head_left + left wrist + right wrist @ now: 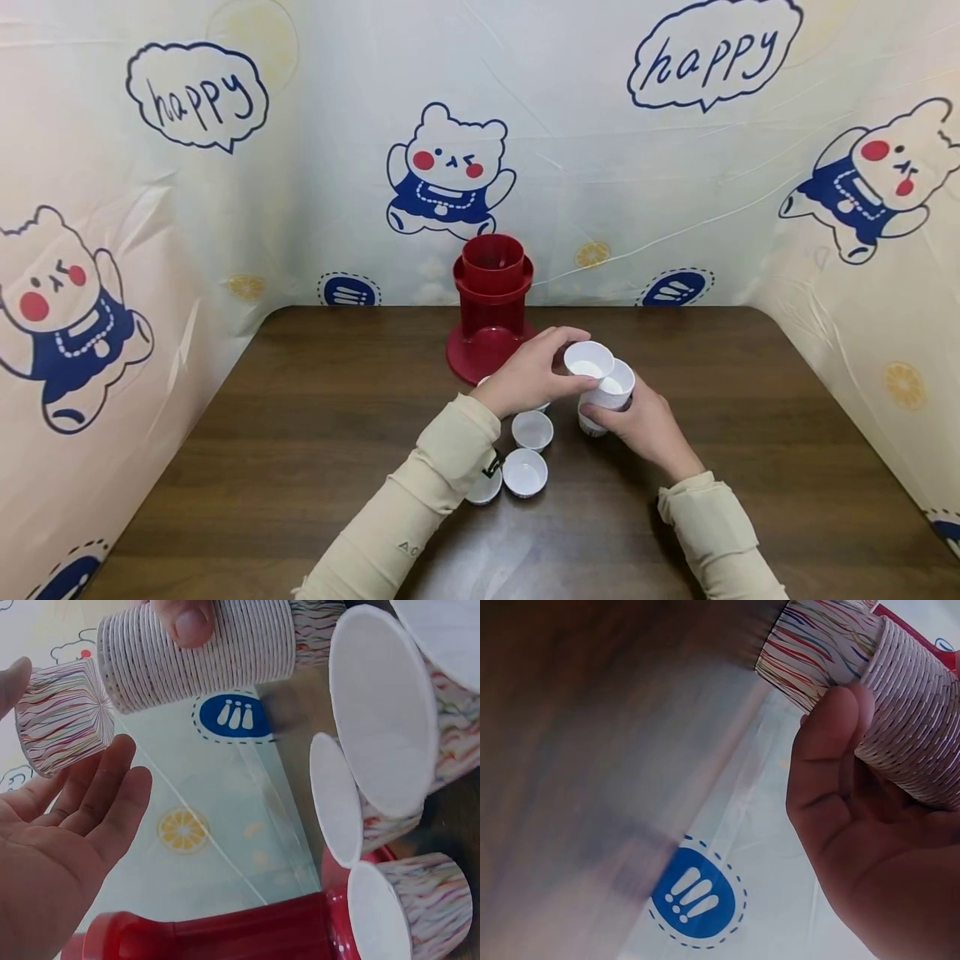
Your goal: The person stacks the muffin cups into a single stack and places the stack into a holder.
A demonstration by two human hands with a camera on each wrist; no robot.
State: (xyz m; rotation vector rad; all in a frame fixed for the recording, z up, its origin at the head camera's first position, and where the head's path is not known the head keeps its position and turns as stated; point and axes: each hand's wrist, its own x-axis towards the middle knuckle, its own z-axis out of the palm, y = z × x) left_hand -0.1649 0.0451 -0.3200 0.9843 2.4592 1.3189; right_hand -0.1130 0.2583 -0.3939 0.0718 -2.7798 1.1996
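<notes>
A pale curtain (555, 183) printed with bears and the word "happy" hangs behind a brown wooden table (300, 433). In the head view, a red stand (492, 312) is near the table's far edge; in front of it small white cups (525, 472) sit mouth up, some partly hidden by the left arm. The left hand (531, 377) pinches a single cup (588, 360) just beside the top of a cup stack (606, 400), which the right hand (651, 427) grips. The left wrist view shows thumb and fingers on the single cup's streaked side, its base towards the stack's ribbed rims; whether they touch cannot be told. In the right wrist view, fingers wrap the stack above its streaked lower end.
</notes>
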